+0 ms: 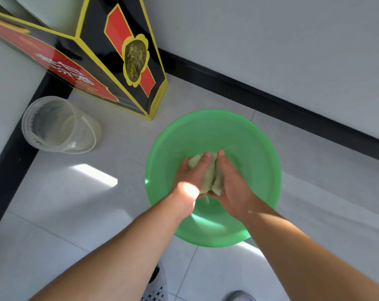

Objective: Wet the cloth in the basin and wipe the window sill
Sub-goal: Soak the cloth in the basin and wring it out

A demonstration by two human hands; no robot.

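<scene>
Head view: left hand (189,177) and right hand (232,181) (palms facing) squeeze the cloth (210,172) over the basin (260,148).

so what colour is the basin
Translucent bright green basin, seen in the head view.

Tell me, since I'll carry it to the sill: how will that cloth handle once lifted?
The cloth looks soft, bunched between the left hand and right hand, so probably floppy. Over the green basin, it is likely wet and drippy.
</scene>
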